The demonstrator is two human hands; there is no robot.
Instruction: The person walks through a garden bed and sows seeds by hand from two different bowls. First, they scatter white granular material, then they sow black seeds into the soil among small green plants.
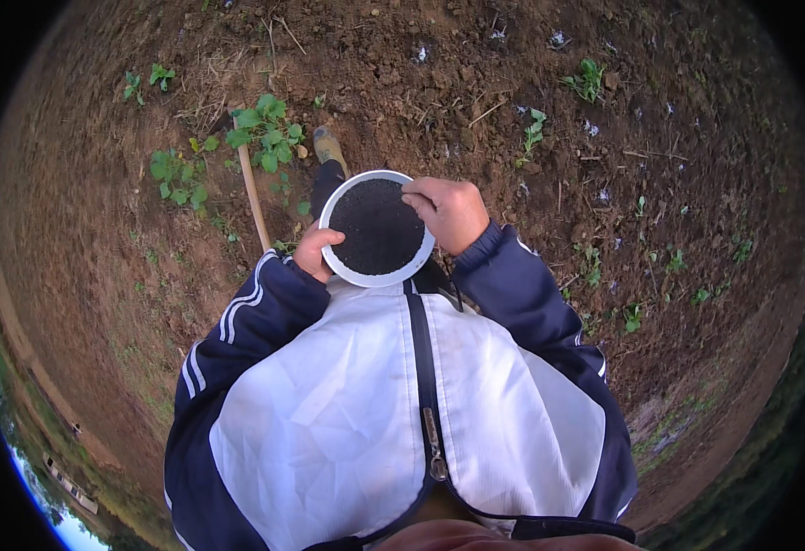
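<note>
A round white bowl [378,278] full of dark, fine granular material [376,227] is held in front of my body. My left hand [316,252] grips its left rim, with the thumb over the edge and the other fingers hidden beneath. At the upper right rim is my right hand [448,210], its thumb and forefinger brought together over the dark material. Whether anything is pinched between those fingertips cannot be seen.
A long wooden handle [251,182] lies on brown soil to the left, beside leafy green plants [269,131]. One boot [329,145] shows beyond the bowl. Small seedlings [532,135] and white clumps [590,128] dot the soil to the right.
</note>
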